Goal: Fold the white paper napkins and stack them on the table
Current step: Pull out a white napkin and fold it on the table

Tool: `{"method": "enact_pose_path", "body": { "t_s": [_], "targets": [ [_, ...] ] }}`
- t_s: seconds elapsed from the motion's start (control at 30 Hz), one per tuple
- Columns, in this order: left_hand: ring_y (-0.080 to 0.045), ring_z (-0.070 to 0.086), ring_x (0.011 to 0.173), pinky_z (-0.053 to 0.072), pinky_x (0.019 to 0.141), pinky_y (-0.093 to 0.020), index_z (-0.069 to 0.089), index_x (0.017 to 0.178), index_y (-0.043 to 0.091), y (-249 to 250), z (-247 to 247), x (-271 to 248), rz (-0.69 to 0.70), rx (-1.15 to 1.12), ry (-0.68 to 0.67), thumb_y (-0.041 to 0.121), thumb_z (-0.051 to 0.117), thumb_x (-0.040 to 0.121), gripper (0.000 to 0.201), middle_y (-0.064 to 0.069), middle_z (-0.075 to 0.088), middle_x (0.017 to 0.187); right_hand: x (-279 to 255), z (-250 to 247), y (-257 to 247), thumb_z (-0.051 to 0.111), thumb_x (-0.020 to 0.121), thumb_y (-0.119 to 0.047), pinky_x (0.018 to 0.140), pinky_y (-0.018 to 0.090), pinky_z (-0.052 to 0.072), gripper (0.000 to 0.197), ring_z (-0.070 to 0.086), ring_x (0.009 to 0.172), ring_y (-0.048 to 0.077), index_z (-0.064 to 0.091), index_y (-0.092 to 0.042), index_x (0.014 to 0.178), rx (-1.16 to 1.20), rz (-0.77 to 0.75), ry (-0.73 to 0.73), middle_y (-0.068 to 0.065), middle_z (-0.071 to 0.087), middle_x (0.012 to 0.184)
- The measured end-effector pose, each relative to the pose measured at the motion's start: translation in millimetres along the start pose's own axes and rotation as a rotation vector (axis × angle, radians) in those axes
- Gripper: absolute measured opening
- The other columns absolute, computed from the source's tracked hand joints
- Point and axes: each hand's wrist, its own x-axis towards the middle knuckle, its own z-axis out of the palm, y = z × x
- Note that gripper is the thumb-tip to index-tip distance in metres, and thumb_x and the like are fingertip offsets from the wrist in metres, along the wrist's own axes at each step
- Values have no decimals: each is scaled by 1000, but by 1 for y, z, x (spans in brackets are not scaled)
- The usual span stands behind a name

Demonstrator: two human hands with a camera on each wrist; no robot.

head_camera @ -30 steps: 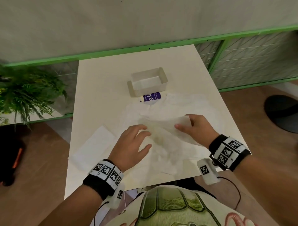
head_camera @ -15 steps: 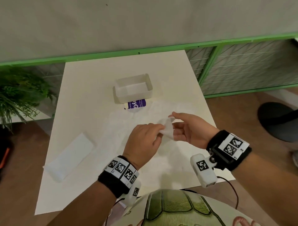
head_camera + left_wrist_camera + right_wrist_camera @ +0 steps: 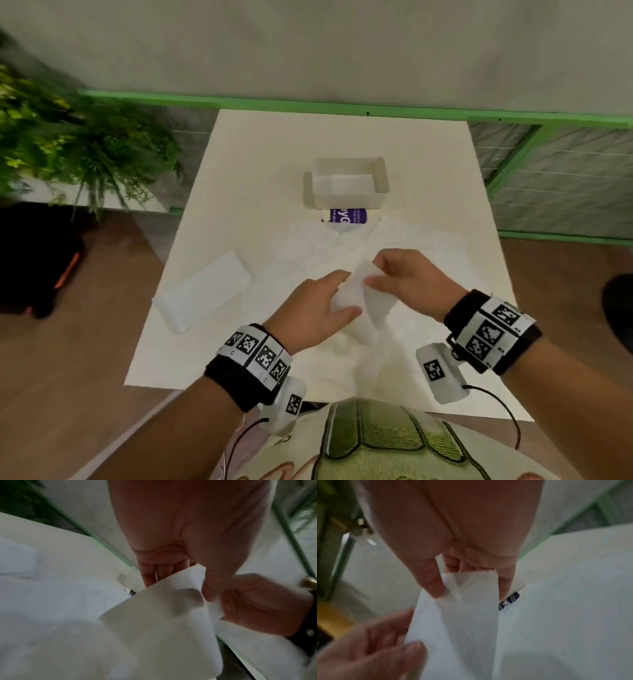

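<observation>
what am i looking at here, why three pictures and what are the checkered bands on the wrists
No machine here: a person folds paper napkins with bare hands. The wide picture comes from a camera worn on the head; the two close-ups come from small cameras strapped at the wrists, beside those patterned bands.

The left hand and the right hand both pinch one white napkin, lifted above the white table. More loose napkins lie spread under it. A folded napkin sits to the left. Farther back stand an open white box and a purple-labelled packet in front of it.
</observation>
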Motion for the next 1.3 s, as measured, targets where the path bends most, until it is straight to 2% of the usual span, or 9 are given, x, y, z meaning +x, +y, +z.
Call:
{"method": "enact_pose_path", "body": {
  "t_s": [0.13,0.33,0.4,0.53,0.67,0.8,0.97,1.13,1.3],
  "targets": [
    [13,59,94,48,82,-12,63,105,37,-44,-33,-35,-217,-218,88,31,74,91,19,22,67,103,14,29,-6,68,93,-10,74,38,46,17,61,78,26,59,-10,79,318,120,163,14,67,84],
    [-17,72,94,55,87,-33,77,95,14,-124,-72,-97,-429,-366,149,26,79,87,14,-3,77,98,30,107,7,76,87,-12,69,37,52,15,65,76,23,68,0,91,100,381,-232,10,70,82],
    [-19,74,93,58,79,-30,77,97,11,-147,-77,-116,-498,-463,206,22,79,87,15,-5,78,98,44,135,10,76,85,-15,71,41,51,27,65,78,28,67,6,99,58,404,-233,19,70,89],
    [-24,74,98,61,81,-35,74,104,6,-181,-90,-145,-644,-671,388,8,73,91,14,-6,78,101,77,182,-4,71,89,-8,66,38,44,29,55,72,26,52,-12,67,100,410,-124,11,53,74],
    [-32,73,101,59,90,-49,75,103,7,-208,-104,-151,-727,-684,519,9,73,90,13,-9,78,100,109,217,-23,72,87,-3,67,38,53,10,66,80,30,63,-6,88,-20,375,-188,10,67,86],
    [-30,73,90,59,75,-40,71,109,5,-224,-119,-141,-768,-625,647,9,75,89,21,-14,76,100,140,237,-35,72,86,-2,86,48,59,31,69,96,36,61,-1,115,-98,315,-144,19,69,108],
    [-6,69,61,49,49,-16,62,110,4,-234,-134,-120,-767,-628,729,-1,71,89,23,-4,73,88,173,248,-39,69,87,-2,88,50,58,31,69,95,37,59,-7,116,-74,333,-32,19,71,106],
    [-26,71,94,58,83,-39,59,124,12,-249,-139,-105,-871,-497,696,11,76,84,44,0,73,98,204,254,-26,71,84,-12,89,47,58,35,68,96,32,58,-16,116,-146,336,-4,14,69,112],
    [-24,56,118,36,86,-25,53,138,11,-250,-137,-106,-991,-186,610,18,66,88,52,-5,57,133,213,256,-24,64,91,-18,82,30,46,39,61,105,30,54,-12,128,-451,249,13,10,62,118]
  ]
}}
